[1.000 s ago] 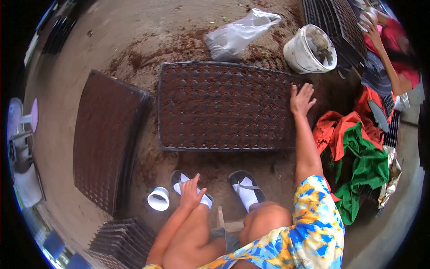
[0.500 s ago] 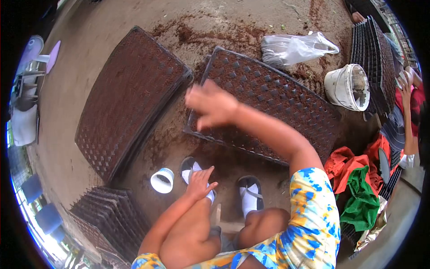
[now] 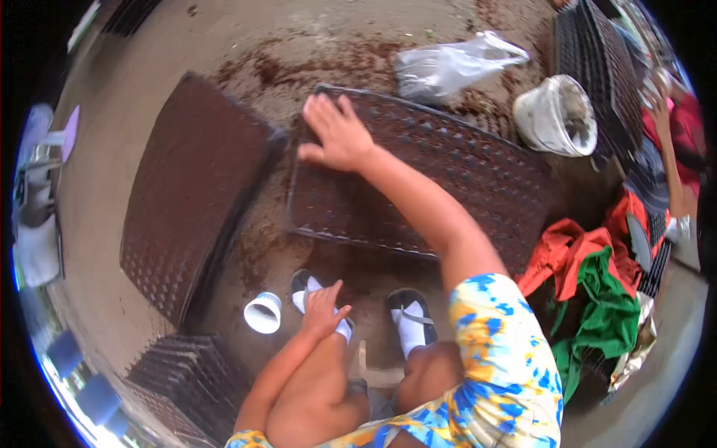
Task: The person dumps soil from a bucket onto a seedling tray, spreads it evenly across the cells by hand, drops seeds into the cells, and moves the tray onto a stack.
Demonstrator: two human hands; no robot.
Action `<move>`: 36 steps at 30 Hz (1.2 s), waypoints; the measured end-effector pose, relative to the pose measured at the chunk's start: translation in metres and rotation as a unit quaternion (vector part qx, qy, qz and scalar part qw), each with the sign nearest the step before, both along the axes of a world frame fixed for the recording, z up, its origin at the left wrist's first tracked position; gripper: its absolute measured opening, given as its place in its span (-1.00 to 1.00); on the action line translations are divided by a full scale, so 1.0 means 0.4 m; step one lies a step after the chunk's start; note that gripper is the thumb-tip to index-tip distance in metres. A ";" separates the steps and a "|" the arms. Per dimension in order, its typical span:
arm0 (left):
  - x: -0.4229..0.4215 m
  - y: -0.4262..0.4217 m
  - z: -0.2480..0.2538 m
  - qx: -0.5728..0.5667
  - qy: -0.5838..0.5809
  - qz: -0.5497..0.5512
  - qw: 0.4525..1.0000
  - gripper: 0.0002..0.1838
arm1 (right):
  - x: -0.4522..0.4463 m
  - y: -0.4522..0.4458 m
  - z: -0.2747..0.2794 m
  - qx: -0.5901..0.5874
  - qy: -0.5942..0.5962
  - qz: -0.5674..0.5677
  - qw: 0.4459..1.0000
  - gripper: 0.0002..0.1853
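My right hand is spread flat, palm down, over the left end of a black seedling tray filled with dark brown soil. Whether the palm touches the soil I cannot tell. Raised cell dividers show through the soil across the tray's middle and right. My left hand rests on my left knee, fingers apart and holding nothing. To the left is a second stack topped by a soil-filled tray, its dividers showing only at the near end. A small white cup lies tipped beside my left foot.
Stacked seedling trays stand at lower left and upper right. A white plastic bag and a white bucket sit behind the middle tray. Red cloth and green cloth lie at right. Another person's arm shows far right.
My right hand has moved up, away from me, and its fingers are now spread flat over the tray's far left corner. The view has shifted slightly; my left hand stays on the knee.
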State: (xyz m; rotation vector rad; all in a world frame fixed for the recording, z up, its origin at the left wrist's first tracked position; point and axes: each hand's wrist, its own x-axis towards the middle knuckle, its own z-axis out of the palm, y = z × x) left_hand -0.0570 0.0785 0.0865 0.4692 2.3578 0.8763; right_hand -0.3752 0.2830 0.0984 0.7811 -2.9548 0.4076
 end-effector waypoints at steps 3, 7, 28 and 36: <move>0.002 -0.001 -0.006 -0.007 0.000 0.001 1.000 -0.28 | 0.012 0.244 -0.008 0.025 -0.030 -0.162 0.986 -0.06; 0.001 0.002 -0.011 -0.005 -0.005 -0.009 1.000 -0.27 | 0.181 0.572 0.015 0.059 -0.072 -0.308 0.947 -0.09; -0.009 0.033 -0.003 -0.076 -0.004 -0.048 0.996 -0.31 | 0.637 0.870 -0.035 0.083 0.021 -0.526 0.846 -0.10; -0.005 0.025 -0.009 -0.074 -0.003 -0.056 0.996 -0.32 | 1.139 0.869 0.007 0.154 0.037 -0.672 0.724 -0.22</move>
